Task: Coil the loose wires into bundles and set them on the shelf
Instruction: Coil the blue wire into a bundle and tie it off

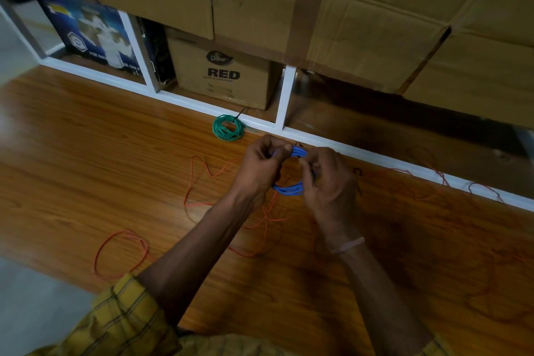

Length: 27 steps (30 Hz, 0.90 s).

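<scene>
Yellow checked sleeves [121, 318] fill the bottom edge, and both forearms reach forward over the wooden surface [72, 153]. Bare wood lies open to the left; the white shelf frame [185, 101] bounds its far edge. Left hand [261, 166] and right hand [332, 179] meet above the wood, fingers curled, each pinching one side of a blue wire coil [289, 189] held between them (a pale band circles the right wrist). Loose orange wire [202, 182] sprawls under the arms. A green wire coil [228, 128] lies against the frame. Behind it a carton [225, 72] reads "Dabur RED".
</scene>
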### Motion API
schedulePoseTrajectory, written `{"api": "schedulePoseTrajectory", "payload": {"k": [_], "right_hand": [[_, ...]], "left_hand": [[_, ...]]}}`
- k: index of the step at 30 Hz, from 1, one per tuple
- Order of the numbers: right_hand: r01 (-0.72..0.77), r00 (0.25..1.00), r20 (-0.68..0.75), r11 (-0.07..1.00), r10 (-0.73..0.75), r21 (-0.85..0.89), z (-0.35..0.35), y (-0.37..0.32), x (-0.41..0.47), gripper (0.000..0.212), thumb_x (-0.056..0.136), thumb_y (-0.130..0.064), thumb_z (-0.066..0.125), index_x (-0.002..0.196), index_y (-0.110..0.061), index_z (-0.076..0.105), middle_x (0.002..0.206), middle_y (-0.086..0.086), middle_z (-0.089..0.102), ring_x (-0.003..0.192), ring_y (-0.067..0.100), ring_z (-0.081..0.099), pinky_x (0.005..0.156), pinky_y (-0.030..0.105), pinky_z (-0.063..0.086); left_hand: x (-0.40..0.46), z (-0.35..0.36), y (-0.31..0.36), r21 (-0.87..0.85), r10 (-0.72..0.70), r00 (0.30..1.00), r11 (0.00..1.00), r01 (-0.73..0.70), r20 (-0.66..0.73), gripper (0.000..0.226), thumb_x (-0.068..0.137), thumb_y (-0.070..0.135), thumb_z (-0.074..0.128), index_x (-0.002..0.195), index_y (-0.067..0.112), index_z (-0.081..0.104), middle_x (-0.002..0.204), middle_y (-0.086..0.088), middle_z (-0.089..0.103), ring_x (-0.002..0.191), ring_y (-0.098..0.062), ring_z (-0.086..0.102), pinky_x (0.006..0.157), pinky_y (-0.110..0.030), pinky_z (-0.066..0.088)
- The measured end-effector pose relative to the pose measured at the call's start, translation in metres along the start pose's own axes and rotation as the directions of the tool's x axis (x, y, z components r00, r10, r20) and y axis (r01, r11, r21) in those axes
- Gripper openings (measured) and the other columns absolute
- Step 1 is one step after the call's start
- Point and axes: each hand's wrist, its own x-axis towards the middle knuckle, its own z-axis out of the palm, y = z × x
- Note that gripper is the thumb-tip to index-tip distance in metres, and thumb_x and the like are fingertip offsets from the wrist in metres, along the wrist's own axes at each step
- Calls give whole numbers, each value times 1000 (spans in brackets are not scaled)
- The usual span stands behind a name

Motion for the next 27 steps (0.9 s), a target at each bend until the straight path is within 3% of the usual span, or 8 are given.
{"api": "schedulePoseTrajectory", "payload": {"k": [6, 11, 14, 17, 22, 25, 27], "right_hand": [[-270, 960, 24, 899, 279, 344, -6, -16, 15, 21, 96, -2, 65, 110, -11, 52, 92, 2, 63, 83, 8, 63, 72, 20, 50], [-442, 868, 79, 694, 489, 569, -4, -17, 24, 37, 92, -3, 72, 119, -11, 48, 87, -3, 68, 82, 6, 68, 75, 20, 54], [-534, 784, 172, 506, 597, 677, -3, -18, 28, 36, 88, -6, 78, 113, -17, 55, 89, 1, 73, 86, 12, 73, 77, 25, 59], [-568, 750, 264, 384, 607, 728, -5, -20, 31, 21, 86, -2, 78, 96, -15, 65, 85, -4, 73, 81, 6, 72, 75, 21, 56], [-606, 748, 372, 336, 549, 722, -11, -18, 34, 11, 87, 1, 75, 92, -7, 69, 85, -2, 74, 84, 10, 72, 78, 22, 57], [-634, 740, 422, 334, 524, 697, -16, -17, 37, 11, 87, -2, 75, 94, -8, 70, 87, -3, 75, 85, 9, 72, 75, 19, 56], [-639, 739, 435, 332, 514, 694, -19, -18, 39, 11, 87, -2, 75, 94, -9, 71, 85, -5, 75, 83, 8, 72, 73, 18, 55]], "left_hand": [[0, -1, 6, -73, -36, 999, 997, 33, -30, 17, 101, 6, 67, 114, 0, 76, 53, 7, 53, 46, -11, 31, 48, -25, 23], [-2, -4, 10, -82, -52, 999, 995, 51, -13, 21, 101, 6, 66, 114, -8, 74, 48, 11, 51, 44, -6, 31, 45, -22, 25], [-3, -5, 12, -91, -63, 997, 994, 60, -34, 22, 99, 7, 69, 110, -11, 73, 59, 2, 59, 43, -7, 32, 44, -21, 26], [-5, -6, 14, -70, -49, 996, 997, 44, -70, 22, 99, 10, 71, 104, -11, 71, 67, -12, 63, 40, -8, 32, 43, -20, 24], [-7, -6, 16, -28, 3, 995, 1000, -6, -100, 17, 98, 10, 72, 94, -6, 73, 90, -37, 67, 39, -8, 34, 41, -20, 26], [-8, -7, 18, 8, 29, 992, 1000, -28, -122, 17, 98, 11, 73, 95, -6, 73, 94, -39, 67, 40, -8, 35, 42, -21, 28], [-10, -8, 20, 23, 58, 992, 998, -55, -113, 16, 98, 9, 73, 93, -6, 73, 79, -27, 70, 41, -5, 40, 43, -21, 31]]}}
